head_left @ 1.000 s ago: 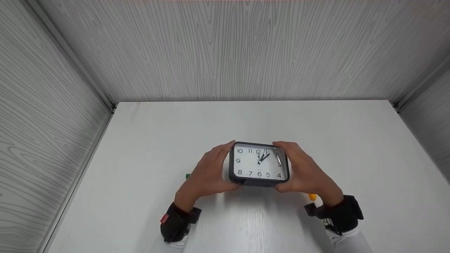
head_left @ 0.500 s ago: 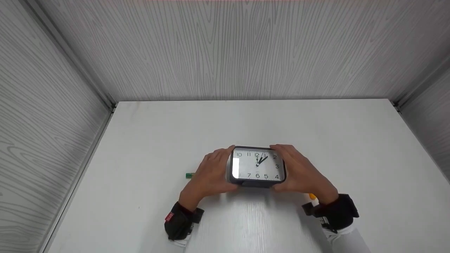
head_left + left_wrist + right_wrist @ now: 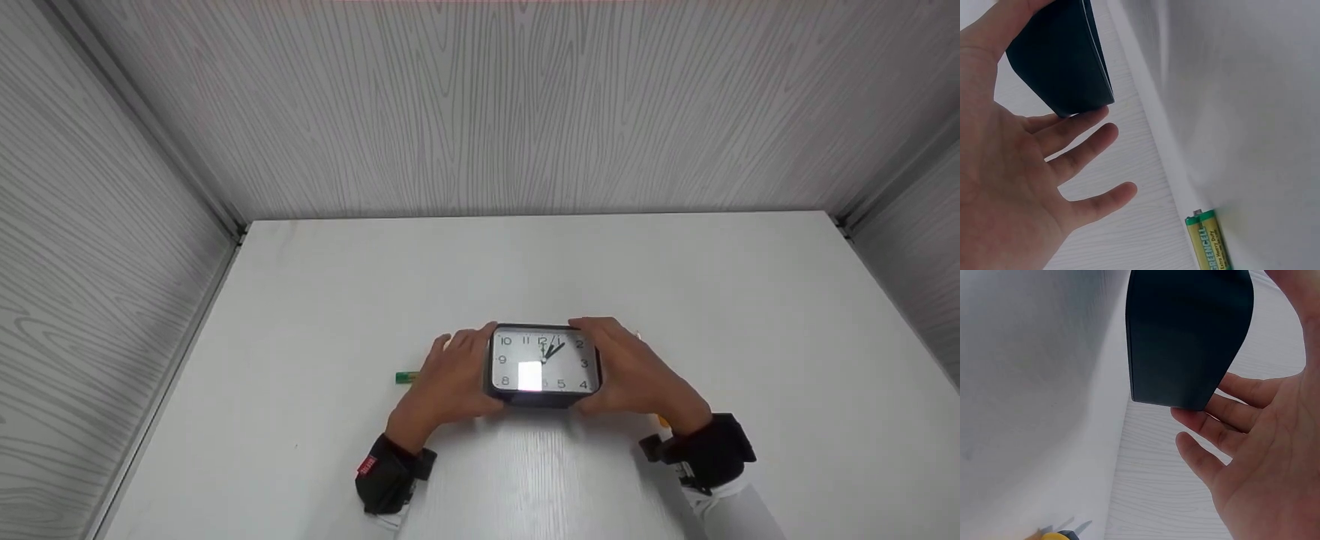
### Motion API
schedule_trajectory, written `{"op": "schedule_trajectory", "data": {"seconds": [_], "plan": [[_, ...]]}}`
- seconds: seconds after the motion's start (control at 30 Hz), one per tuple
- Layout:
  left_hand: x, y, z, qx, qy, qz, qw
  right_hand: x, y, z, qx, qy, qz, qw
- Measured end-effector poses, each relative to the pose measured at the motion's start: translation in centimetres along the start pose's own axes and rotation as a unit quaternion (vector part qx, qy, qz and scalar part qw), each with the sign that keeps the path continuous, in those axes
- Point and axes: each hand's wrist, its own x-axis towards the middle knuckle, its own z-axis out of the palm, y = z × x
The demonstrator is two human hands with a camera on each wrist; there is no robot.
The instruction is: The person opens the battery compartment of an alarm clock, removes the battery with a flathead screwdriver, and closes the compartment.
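Note:
A rectangular alarm clock with a dark case and a white numbered dial is held between both hands, its face tilted up in the head view. My left hand grips one end, thumb at the near edge and fingertips at the far edge. The opposite end is gripped by my right hand in the same way. Both wrist views show the clock's dark side, with some of the other fingers spread off the case. A green and yellow battery lies near the left hand; in the head view that hand partly covers it.
Beside the right wrist is a yellow object with a dark part; its kind cannot be made out. A small pale tip shows past the right hand. Grained panels wall the white table at the back and sides.
Both hands have brought the clock slightly nearer the body and a little left. A bright reflection has shifted across its dial. More of the battery's green end shows beside the left hand.

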Motion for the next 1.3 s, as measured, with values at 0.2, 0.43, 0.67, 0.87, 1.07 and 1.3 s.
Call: {"op": "schedule_trajectory", "data": {"seconds": [0.2, 0.43, 0.67, 0.87, 1.07, 1.3], "plan": [[0.0, 0.1, 0.2, 0.004, -0.011, -0.012, 0.9999, 0.1, 0.3, 0.4, 0.004, -0.006, -0.002, 1.0], [0.3, 0.0, 0.7, 0.012, -0.017, -0.026, 0.9994, 0.3, 0.9, 1.0, 0.038, -0.013, 0.0, 0.999], [0.3, 0.1, 1.0, 0.023, -0.018, -0.03, 0.9991, 0.2, 1.2, 1.5, 0.057, -0.017, 0.007, 0.998], [0.2, 0.2, 1.1, 0.03, -0.019, -0.036, 0.9987, 0.4, 1.0, 1.6, 0.058, -0.01, -0.004, 0.998], [0.1, 0.2, 1.2, 0.036, -0.025, -0.039, 0.9983, 0.5, 1.0, 1.8, 0.044, -0.018, -0.007, 0.999], [0.2, 0.2, 1.3, 0.033, -0.034, -0.041, 0.998, 0.4, 1.0, 1.9, 0.033, -0.027, -0.005, 0.999]]}}
